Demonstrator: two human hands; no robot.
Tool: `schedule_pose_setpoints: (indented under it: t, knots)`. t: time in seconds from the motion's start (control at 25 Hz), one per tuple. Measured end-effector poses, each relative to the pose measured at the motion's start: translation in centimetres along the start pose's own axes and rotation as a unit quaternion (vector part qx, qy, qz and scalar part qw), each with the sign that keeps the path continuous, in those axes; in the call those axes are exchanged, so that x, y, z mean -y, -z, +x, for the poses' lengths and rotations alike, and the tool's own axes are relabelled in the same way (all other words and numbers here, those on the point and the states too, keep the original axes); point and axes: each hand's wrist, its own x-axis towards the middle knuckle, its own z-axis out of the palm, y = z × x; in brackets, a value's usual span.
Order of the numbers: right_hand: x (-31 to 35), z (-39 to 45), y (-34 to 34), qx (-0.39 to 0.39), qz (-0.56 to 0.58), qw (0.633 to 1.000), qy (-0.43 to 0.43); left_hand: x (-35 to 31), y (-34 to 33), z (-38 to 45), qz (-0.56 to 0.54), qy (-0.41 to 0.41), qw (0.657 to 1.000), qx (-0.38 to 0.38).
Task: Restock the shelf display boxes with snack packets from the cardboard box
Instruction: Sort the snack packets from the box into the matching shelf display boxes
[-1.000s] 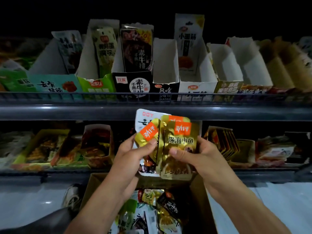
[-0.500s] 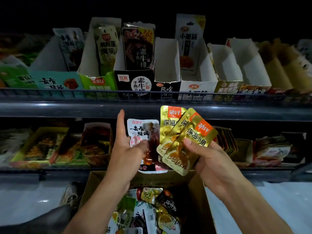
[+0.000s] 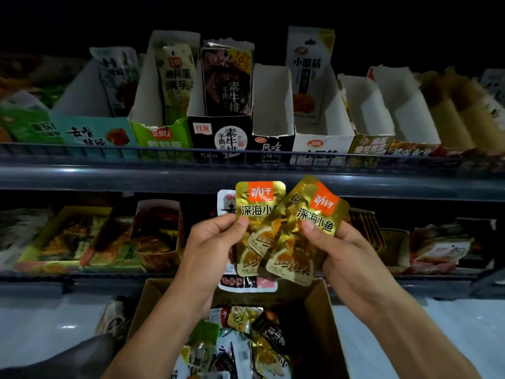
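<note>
- Since half a second ago my left hand (image 3: 216,242) has swung back in: its forefinger no longer points up at the shelf, and its thumb now presses on the front of the upright gold packet (image 3: 259,214), with the white packet (image 3: 226,203) tucked behind and showing at the left edge and below.
- My right hand (image 3: 347,255) grips the tilted gold packet (image 3: 308,231), thumb across its face and fingers behind; it leans right and overlaps the upright one. So both hands are close together at centre frame, each clamped on packets, nothing loose.
- How many gold packets are in the fan I cannot tell for certain; I see at least two faces.
- I judge this as the sorting step: a mixed handful has come out of the cardboard box (image 3: 322,310) at the bottom centre, which holds plenty more packets, and I am grouping like with like before shelving.
- Along the upper shelf (image 3: 109,179) stand the display boxes; the black-fronted empty box (image 3: 273,105) at upper centre and the pale empty boxes (image 3: 371,110) to its right hold nothing that I can see.
- Next I need to find the box whose front matches the gold packets. None of the readable fronts plainly does, so the lower shelf's gold stack (image 3: 363,228), just right of my right hand, looks the likelier home.
- That move calls for passing all the gold ones to one hand and squaring them up, keeping the white one apart for the teal box (image 3: 93,135) at upper left, whose lettering seems to match.
</note>
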Motion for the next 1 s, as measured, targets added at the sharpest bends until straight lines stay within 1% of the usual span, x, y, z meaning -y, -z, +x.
schedule_pose_setpoints:
  t: [0.08,0.12,0.2,0.24,0.28,0.36,0.4,0.48,0.52,0.6,0.64,0.68,0.76,0.8,0.84,0.88,0.92,1.0]
  knots:
    - [0.0,-0.1,-0.5,0.002,-0.060,0.998,0.033,-0.6,-0.5,-0.3,0.039,-0.015,0.999,0.029]
    - [0.0,-0.2,-1.0,-0.004,-0.096,0.994,0.057,-0.8,-1.0,-0.3,0.082,-0.036,0.995,0.050]
    - [0.3,-0.4,-1.2,-0.043,-0.138,0.983,0.116,-1.0,-2.4,0.2,0.188,-0.090,0.974,0.092]
    - [0.7,-0.4,-0.9,-0.070,-0.167,0.974,0.139,-1.3,-3.4,0.4,0.220,-0.105,0.965,0.092]
    - [1.5,-0.6,-0.2,-0.106,-0.214,0.958,0.160,-1.7,-4.3,0.8,0.237,-0.104,0.962,0.087]
    - [4.2,-1.5,2.2,-0.176,-0.317,0.916,0.172,-3.2,-6.9,1.3,0.212,-0.087,0.967,0.109]
    - [5.5,-2.0,3.5,-0.183,-0.321,0.915,0.160,-3.7,-8.0,1.6,0.214,-0.088,0.963,0.139]
    - [7.8,-3.1,6.4,-0.158,-0.269,0.941,0.135,-4.5,-10.7,2.1,0.240,-0.112,0.946,0.186]
    - [8.8,-3.8,7.8,-0.152,-0.270,0.941,0.136,-5.1,-12.4,2.0,0.243,-0.121,0.941,0.203]
    - [10.1,-4.5,11.0,-0.169,-0.343,0.911,0.152,-5.6,-15.9,2.1,0.282,-0.140,0.923,0.223]
    - [10.9,-4.7,12.4,-0.175,-0.360,0.903,0.153,-5.5,-17.4,2.3,0.302,-0.154,0.913,0.225]
    - [11.5,-5.0,13.5,-0.166,-0.347,0.911,0.147,-5.3,-18.4,2.8,0.318,-0.166,0.907,0.221]
    - [12.8,-5.4,16.2,-0.114,-0.281,0.946,0.112,-5.6,-20.8,3.4,0.351,-0.182,0.886,0.242]
    - [13.5,-5.7,17.4,-0.078,-0.249,0.961,0.089,-5.8,-21.7,3.8,0.360,-0.184,0.875,0.268]
    - [14.3,-5.9,19.1,-0.052,-0.237,0.968,0.072,-6.0,-22.8,4.3,0.366,-0.182,0.862,0.300]
    - [15.3,-6.1,21.0,-0.042,-0.236,0.969,0.066,-6.3,-23.7,4.7,0.362,-0.173,0.854,0.332]
    - [16.4,-6.0,22.9,-0.054,-0.238,0.967,0.074,-6.5,-24.5,5.3,0.354,-0.162,0.849,0.356]
    - [19.2,-5.0,26.7,-0.136,-0.205,0.962,0.116,-6.8,-26.3,6.9,0.343,-0.125,0.848,0.383]
